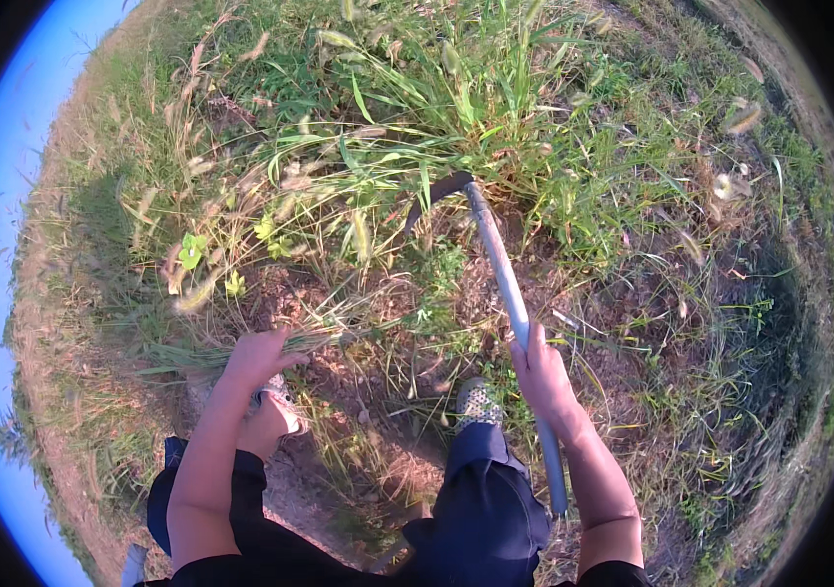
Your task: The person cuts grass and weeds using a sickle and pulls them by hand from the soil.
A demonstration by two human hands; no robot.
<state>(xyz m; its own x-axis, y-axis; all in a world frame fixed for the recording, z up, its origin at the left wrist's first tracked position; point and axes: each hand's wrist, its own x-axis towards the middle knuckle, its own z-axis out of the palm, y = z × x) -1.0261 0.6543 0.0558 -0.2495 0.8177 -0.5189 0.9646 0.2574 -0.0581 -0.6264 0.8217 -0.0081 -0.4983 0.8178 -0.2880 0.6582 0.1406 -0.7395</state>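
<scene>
My right hand [543,370] is closed around the long pale handle of a sickle [499,257], whose lower end reaches down beside my right forearm. The dark curved blade [439,192] lies against the base of a tuft of green grass [475,110], its tip towards the left. At the left, my left hand [259,357] grips a bundle of cut grass stalks [325,328] above my left foot. The stalks spread out to both sides of the fist, some with seed heads. The fingers' far side is hidden.
My feet stand on reddish soil [314,506], the right one in a perforated clog [479,403]. Tall grass with bristly seed heads [197,293] grows ahead and to the left. Low weeds and dry stalks [681,352] cover the ground at the right.
</scene>
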